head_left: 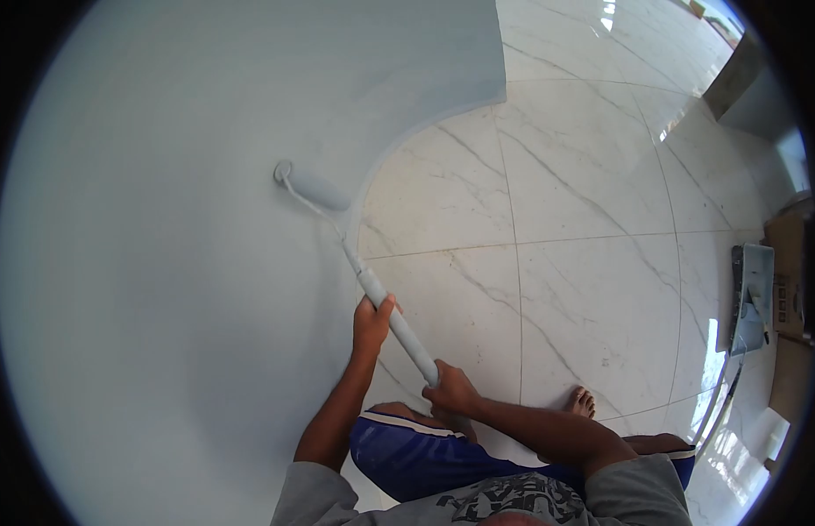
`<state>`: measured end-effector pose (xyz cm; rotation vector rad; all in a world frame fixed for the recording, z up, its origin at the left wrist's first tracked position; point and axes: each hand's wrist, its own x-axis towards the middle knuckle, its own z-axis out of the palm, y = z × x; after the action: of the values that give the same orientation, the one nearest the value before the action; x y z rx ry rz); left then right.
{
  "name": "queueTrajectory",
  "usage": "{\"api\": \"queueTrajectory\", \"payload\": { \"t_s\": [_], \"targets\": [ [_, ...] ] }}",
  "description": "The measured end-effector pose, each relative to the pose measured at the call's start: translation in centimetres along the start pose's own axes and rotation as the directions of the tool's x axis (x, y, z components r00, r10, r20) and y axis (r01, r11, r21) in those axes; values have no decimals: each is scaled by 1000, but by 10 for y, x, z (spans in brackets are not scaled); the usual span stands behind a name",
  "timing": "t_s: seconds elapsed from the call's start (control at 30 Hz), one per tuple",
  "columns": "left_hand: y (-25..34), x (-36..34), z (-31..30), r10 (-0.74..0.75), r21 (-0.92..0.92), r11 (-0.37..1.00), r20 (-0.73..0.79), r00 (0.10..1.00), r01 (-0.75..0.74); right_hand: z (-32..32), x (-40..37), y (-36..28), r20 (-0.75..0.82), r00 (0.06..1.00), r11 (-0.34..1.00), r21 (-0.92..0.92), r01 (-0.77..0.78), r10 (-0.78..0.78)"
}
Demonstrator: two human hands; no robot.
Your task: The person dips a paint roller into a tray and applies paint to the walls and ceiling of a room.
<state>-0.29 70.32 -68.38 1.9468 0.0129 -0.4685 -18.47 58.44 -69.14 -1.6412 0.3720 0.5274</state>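
A paint roller (315, 191) with a grey-coated sleeve lies against the pale grey-blue wall (188, 105). Its metal frame runs down into a thick white handle (403, 331). My left hand (372, 323) is closed around the handle's upper part, just below the frame. Lower down, my right hand (451, 389) grips the handle's bottom end. The wall has a curved lower edge and meets the tiled floor at its right. Fingers on the far side of the handle are partly hidden.
Glossy white marble-look tiles (591, 289) cover the floor. At the right stands a paint tray (755, 302) with a brush in it, beside cardboard boxes (789, 263). A long pole (732, 394) lies near the tray. My bare foot (583, 403) shows below.
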Motion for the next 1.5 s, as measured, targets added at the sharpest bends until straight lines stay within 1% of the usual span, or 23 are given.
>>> {"api": "queueTrajectory", "payload": {
  "t_s": [0.07,0.13,0.17,0.23,0.3,0.33,0.57,0.63,0.67,0.77,0.83,0.9,0.93,0.97,1.03,1.07,1.1,1.13,1.17,1.23,1.3,1.43,1.5],
  "targets": [
    [12,28,7,24,36,999,20,1000,-25,-5,18,-7,-55,998,1000,15,16,-15],
    [35,69,24,68,96,993,41,997,-72,-24,44,-24,-191,979,992,85,90,-73],
    [46,89,36,82,93,992,59,995,-87,-35,54,-32,-213,974,992,85,94,-74],
    [68,124,60,145,199,966,116,983,-166,-59,69,-50,-208,976,962,274,1,59],
    [85,149,89,180,219,951,185,966,-219,-79,76,-54,-265,961,939,342,12,84],
    [90,157,106,208,235,935,239,949,-264,-88,78,-53,-306,946,915,402,24,110],
    [98,178,229,290,293,875,321,902,-386,-154,71,-12,-452,873,843,529,100,180],
    [116,169,244,259,311,878,328,908,-363,-160,72,-14,-449,874,818,563,118,183],
    [125,164,245,222,328,882,343,913,-337,-162,73,-16,-449,875,815,566,122,181],
    [119,170,229,232,327,878,348,908,-349,-150,76,-24,-445,878,818,563,122,175],
    [103,176,202,278,318,868,323,905,-380,-132,81,-29,-418,896,834,541,111,152],
    [82,179,163,278,316,882,250,927,-350,-112,86,-32,-357,926,866,494,79,120],
    [75,173,139,265,255,912,233,936,-322,-101,87,-34,-352,928,864,499,73,124],
    [69,164,113,266,176,934,238,934,-311,-90,86,-36,-298,950,906,420,41,95],
    [53,141,70,230,207,946,105,968,-247,-72,79,-39,-199,979,960,279,21,36],
    [43,127,51,192,187,960,92,977,-207,-57,75,-32,-179,984,967,250,51,-6],
    [36,108,37,186,170,966,71,980,-195,-49,62,-34,-125,992,977,209,31,-5],
    [33,91,30,179,151,971,49,983,-185,-34,54,-27,-151,988,987,151,59,-36],
    [31,80,29,178,148,972,54,982,-185,-27,49,-22,-176,982,992,91,85,-68],
    [31,64,29,89,21,996,-8,996,-89,-31,43,-23,-175,983,996,64,64,-52],
    [37,73,42,100,35,994,0,995,-100,-41,43,-22,-168,985,999,30,45,-39],
    [70,124,95,235,90,966,77,969,-241,-96,67,-29,-347,936,998,14,62,-54],
    [90,148,131,284,111,948,136,949,-299,-123,75,-28,-386,922,985,169,44,26]
  ]
}}
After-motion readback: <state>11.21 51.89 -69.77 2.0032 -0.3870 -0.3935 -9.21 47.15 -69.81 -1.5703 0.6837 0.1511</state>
